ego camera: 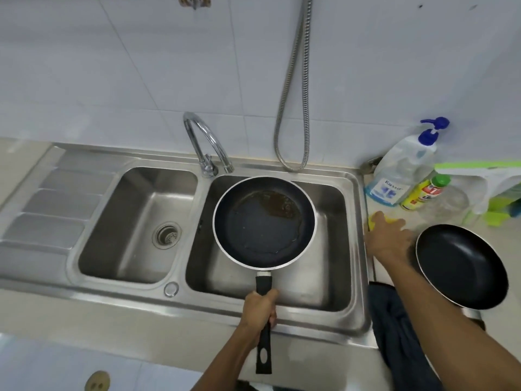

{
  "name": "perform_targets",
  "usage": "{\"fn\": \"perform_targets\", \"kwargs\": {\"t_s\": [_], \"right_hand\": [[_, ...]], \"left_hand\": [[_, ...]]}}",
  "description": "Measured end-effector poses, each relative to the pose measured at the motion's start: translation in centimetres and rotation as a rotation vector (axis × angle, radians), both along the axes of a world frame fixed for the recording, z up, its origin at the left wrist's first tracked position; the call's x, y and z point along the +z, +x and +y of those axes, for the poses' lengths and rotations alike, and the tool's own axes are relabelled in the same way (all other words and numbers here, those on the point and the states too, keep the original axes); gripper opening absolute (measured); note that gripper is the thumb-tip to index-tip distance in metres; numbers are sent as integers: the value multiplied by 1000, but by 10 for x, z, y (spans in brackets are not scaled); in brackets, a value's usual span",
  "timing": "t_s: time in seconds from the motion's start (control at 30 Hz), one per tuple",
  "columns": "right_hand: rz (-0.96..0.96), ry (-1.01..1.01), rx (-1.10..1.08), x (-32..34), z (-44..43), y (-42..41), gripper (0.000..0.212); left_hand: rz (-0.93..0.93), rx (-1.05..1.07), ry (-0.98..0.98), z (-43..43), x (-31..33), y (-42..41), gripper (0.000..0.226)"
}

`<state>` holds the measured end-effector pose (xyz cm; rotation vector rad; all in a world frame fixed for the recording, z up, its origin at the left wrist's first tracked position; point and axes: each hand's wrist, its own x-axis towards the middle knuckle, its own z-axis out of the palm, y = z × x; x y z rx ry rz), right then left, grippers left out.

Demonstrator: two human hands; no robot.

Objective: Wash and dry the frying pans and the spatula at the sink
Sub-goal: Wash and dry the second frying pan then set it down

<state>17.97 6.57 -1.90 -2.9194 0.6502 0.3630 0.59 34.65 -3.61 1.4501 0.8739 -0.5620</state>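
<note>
A person's left hand (258,309) grips the black handle of a frying pan (265,221), fingers wrapped tight around it, and holds the pan level over the right basin (332,249) of a steel double sink. A brown, greasy film covers the pan's dark floor toward 1 o'clock. At 3 o'clock from that pan, the right hand (387,235) lies on a yellow sponge (396,220) on the counter, fingers spread and nearly straight, not closed around it. A second pan (462,266), black inside, sits on the counter at 4 o'clock from the first, just beside the right wrist. A dark cloth (394,320) lies under the right forearm, at 5 o'clock. At 2 o'clock stand a clear soap bottle (403,170) with a blue pump and a yellow bottle (425,190) with a green cap, touching each other. The tap (205,145) curves up at 11 o'clock, between the basins, and a metal hose (293,108) loops down the tiled wall at 12. The left basin (135,221), with its drain (167,235), lies at 9 o'clock.
</note>
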Motion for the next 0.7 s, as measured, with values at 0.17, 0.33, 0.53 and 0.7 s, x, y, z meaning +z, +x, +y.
{"fn": "perform_targets", "kwargs": {"t_s": [0.17, 0.33, 0.53, 0.7], "right_hand": [[-428, 296, 476, 24, 90, 1, 49], [-201, 103, 802, -4, 179, 46, 51], [-70, 232, 606, -24, 187, -5, 46], [-53, 386, 803, -23, 247, -16, 43]], "left_hand": [[9, -79, 36, 6, 8, 0, 36], [21, -134, 64, 15, 18, -6, 28], [14, -184, 60, 37, 20, 6, 25], [-26, -266, 58, 46, 19, 12, 27]]}}
